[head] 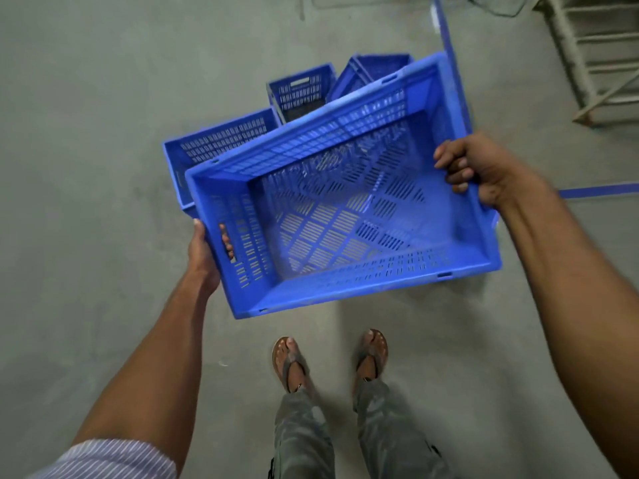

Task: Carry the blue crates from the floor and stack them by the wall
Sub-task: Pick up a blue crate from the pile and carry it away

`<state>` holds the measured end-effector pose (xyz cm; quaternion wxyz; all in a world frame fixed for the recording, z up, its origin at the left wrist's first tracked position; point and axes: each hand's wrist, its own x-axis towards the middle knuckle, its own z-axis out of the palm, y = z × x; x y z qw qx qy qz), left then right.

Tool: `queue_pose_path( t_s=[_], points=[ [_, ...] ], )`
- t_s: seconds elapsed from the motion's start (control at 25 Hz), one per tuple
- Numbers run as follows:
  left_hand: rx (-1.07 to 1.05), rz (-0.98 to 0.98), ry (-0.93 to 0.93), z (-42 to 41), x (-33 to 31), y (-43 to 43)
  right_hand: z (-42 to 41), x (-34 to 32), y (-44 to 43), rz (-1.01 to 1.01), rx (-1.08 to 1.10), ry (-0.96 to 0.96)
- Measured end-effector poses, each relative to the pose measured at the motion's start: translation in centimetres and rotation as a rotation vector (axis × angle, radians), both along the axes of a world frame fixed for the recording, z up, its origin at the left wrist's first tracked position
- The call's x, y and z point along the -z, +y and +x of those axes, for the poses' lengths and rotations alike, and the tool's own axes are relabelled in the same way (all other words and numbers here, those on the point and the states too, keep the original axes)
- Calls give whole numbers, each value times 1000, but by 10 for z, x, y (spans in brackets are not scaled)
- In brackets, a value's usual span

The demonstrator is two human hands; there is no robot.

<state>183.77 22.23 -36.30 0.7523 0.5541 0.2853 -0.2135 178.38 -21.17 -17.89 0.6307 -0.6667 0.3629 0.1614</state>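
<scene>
I hold a large empty blue crate point(345, 209) in the air above the grey floor, tilted with its right end higher. My left hand point(204, 250) grips its left end, fingers curled through the handle slot. My right hand point(480, 171) grips the rim of its right end, fingers hooked over the edge. Behind and below it, three more blue crates stand on the floor: one at the left point(214, 146), one in the middle point(301, 91), one at the right point(373, 69), all partly hidden by the held crate.
My feet in sandals point(328, 357) stand on the concrete floor just below the crate. Blue tape lines point(594, 192) run across the floor at the right. A pale metal frame point(594, 57) stands at the top right corner.
</scene>
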Motion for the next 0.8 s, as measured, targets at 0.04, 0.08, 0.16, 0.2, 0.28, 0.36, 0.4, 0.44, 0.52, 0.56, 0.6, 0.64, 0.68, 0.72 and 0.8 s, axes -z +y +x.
queue_pose_path(
  t_s=[0.04,0.08,0.16,0.2,0.28,0.36,0.4,0.44,0.52,0.56,0.6,0.64,0.68,0.72,0.8],
  points=[
    [31,9,21,-1,1,0,-1,5,-2,-25,12,5],
    [55,12,48,-3,2,2,-2,9,-4,-48,24,11],
    [88,-28,100,-9,2,6,-5,18,-8,-91,43,17],
    [101,-47,120,-11,1,9,-6,23,-10,-106,45,18],
    [122,-49,164,-15,0,11,-9,29,-13,-125,40,16],
    [122,-28,191,-19,1,10,-10,33,-14,-150,10,13],
    [119,-26,200,-21,1,7,-9,35,-14,-167,-2,15],
    [117,-19,212,-23,0,3,-8,36,-13,-187,-1,10],
    [125,16,244,-26,-1,-3,-5,37,-13,-229,16,0],
    [129,40,259,-27,-3,-4,-4,37,-14,-234,21,10],
    [140,59,270,-26,-6,-6,-4,37,-16,-226,24,26],
    [161,79,278,-23,-11,-7,-5,37,-19,-208,32,47],
    [189,99,284,-18,-17,-9,-9,38,-23,-188,50,73],
    [228,121,287,-10,-25,-11,-14,39,-27,-169,76,102],
    [320,160,291,9,-43,-14,-30,41,-34,-118,128,164]
  ],
)
